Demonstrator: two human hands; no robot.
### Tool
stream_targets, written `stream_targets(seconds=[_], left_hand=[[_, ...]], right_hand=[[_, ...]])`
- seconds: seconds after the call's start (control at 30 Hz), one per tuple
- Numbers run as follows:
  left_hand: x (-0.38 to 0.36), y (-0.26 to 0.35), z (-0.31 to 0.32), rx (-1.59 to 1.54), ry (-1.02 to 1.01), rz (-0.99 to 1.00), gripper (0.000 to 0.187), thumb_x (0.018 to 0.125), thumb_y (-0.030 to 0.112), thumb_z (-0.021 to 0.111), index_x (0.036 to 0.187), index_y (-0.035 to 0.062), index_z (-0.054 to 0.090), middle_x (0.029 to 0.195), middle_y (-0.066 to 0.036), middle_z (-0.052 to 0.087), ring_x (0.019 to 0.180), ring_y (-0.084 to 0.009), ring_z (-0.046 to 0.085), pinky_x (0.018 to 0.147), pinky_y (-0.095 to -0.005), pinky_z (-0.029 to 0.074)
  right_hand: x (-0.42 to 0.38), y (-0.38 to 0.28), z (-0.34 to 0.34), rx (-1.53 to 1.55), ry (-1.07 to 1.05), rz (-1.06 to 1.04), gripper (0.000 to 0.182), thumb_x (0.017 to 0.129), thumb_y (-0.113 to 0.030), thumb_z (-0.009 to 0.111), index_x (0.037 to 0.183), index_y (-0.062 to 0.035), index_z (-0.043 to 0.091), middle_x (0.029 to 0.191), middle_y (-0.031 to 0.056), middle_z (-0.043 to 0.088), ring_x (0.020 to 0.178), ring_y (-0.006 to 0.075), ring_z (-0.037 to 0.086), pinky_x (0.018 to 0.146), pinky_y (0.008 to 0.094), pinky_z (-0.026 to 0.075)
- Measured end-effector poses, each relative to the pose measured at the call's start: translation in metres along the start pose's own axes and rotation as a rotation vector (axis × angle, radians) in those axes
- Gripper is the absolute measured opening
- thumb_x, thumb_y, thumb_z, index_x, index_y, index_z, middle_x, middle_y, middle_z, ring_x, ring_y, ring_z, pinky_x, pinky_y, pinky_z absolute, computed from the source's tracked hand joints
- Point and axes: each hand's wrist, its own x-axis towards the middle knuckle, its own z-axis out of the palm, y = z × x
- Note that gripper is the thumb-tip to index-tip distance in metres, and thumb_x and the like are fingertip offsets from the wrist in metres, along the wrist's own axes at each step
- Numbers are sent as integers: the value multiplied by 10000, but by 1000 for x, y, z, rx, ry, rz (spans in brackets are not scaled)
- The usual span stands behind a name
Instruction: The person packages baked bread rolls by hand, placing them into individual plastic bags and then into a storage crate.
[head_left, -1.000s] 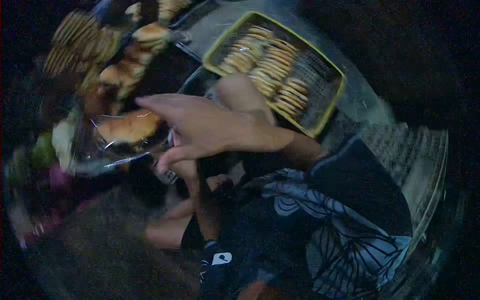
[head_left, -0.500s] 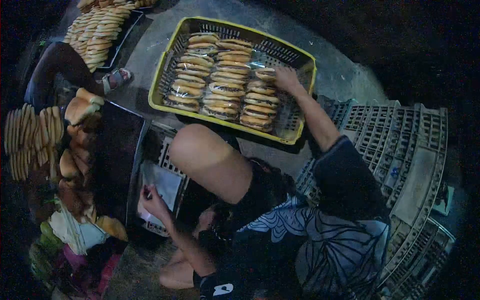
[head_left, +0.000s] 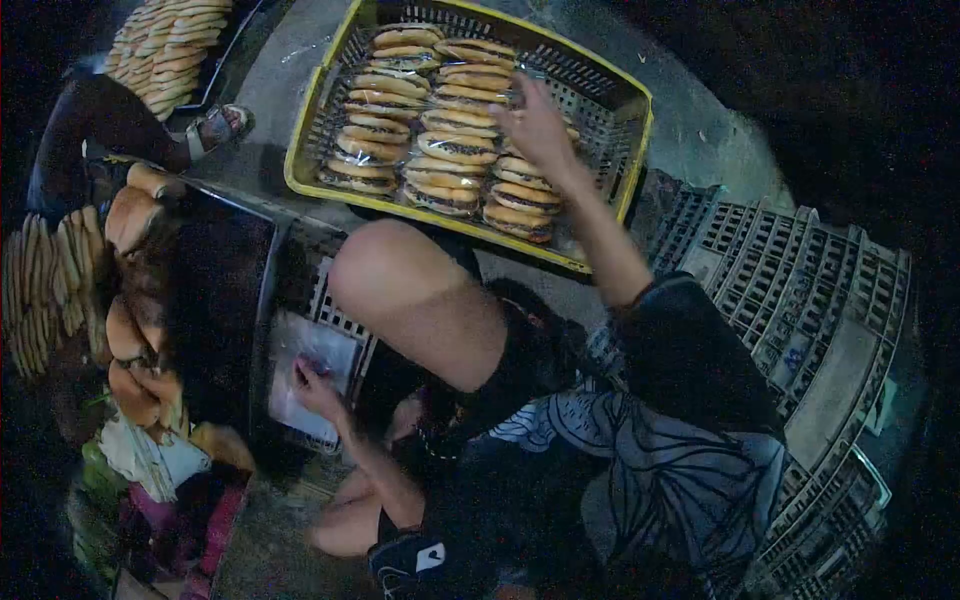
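Observation:
My right hand is over the yellow crate, between the middle and right rows of buns. Its fingers are apart and I see nothing held in them. Split buns with a dark filling stand on edge in three rows, in shiny clear plastic. My left hand is low on the left, its fingers closed at a clear plastic bag. Under it lies a pale, flat stack of plastic on a slotted crate. The bag's edges are faint in the dim light.
Left of my knee is a dark tray with loose buns along its edge. More buns lie farther back, beside another person's sandalled foot. Grey slotted crates stand at my right.
My right hand has moved left and up from the end of the right row, its fingers now apart. My left hand has shifted slightly over the plastic stack. The view has tilted a little.

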Motion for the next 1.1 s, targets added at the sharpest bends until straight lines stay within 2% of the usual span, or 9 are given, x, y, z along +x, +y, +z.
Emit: stream_targets(seconds=[0.07,0.2,0.6,0.7,0.8,0.83,0.97,1.07,1.1], left_hand=[[-8,1,-38,36,-34,125,285,846,207,486,978,-39,539,949,-136,554,844,-191,515,727,-308,416],[-60,58,-80,-332,-242,77,296,867,181,444,1053,-38,515,1053,-148,519,919,-200,501,778,-301,406],[-144,92,-70,-131,-76,419,114,694,20,629,808,31,626,727,-46,529,686,-147,502,622,-252,413],[-147,102,-91,-92,55,725,190,660,29,645,844,76,650,747,-48,499,731,-206,483,679,-294,396],[-159,94,-91,-73,164,717,153,770,114,555,882,34,622,867,-81,524,791,-196,503,718,-288,413],[-144,89,-97,-55,208,691,153,770,114,555,882,34,622,867,-81,524,791,-196,503,718,-288,413],[-76,-34,-155,-1685,-274,213,281,805,246,489,938,4,539,947,-127,549,875,-238,519,815,-369,410],[-64,-37,-226,-1899,-640,-185,325,784,210,515,1023,-8,481,911,-100,561,935,-228,506,849,-387,397],[-60,-44,-234,-1752,17,-134,278,780,205,511,964,-3,493,909,-105,564,960,-227,500,856,-424,389]], right_hand=[[-69,-110,-4,803,-182,-19,375,763,-282,553,979,13,468,849,112,530,788,264,527,774,386,400],[-182,-227,40,388,-1107,-459,255,733,-170,506,956,-50,534,911,152,563,828,319,544,716,391,435],[-278,-182,74,105,-482,-619,224,797,-107,489,1006,-25,497,730,142,569,479,252,541,426,323,461],[-243,-239,74,1083,-1300,496,293,838,-141,434,1107,-23,435,892,118,551,592,167,543,510,272,465],[-225,-271,112,1933,-1356,131,469,873,-264,394,1254,-23,263,1082,134,491,918,210,531,772,301,455],[-243,-307,106,1731,-1022,211,456,877,-279,380,1237,-15,288,1145,155,455,1009,246,493,844,340,422],[-290,-302,177,1712,-1541,671,515,845,-290,456,1260,-39,281,1192,172,417,1048,252,469,859,338,398],[-307,-332,211,436,-1465,-281,498,768,-149,560,1205,-19,358,1152,181,449,1047,254,471,847,351,398],[-315,-345,242,469,-1184,-433,508,762,-138,543,1208,-1,344,1175,206,417,1071,291,439,866,375,375]])
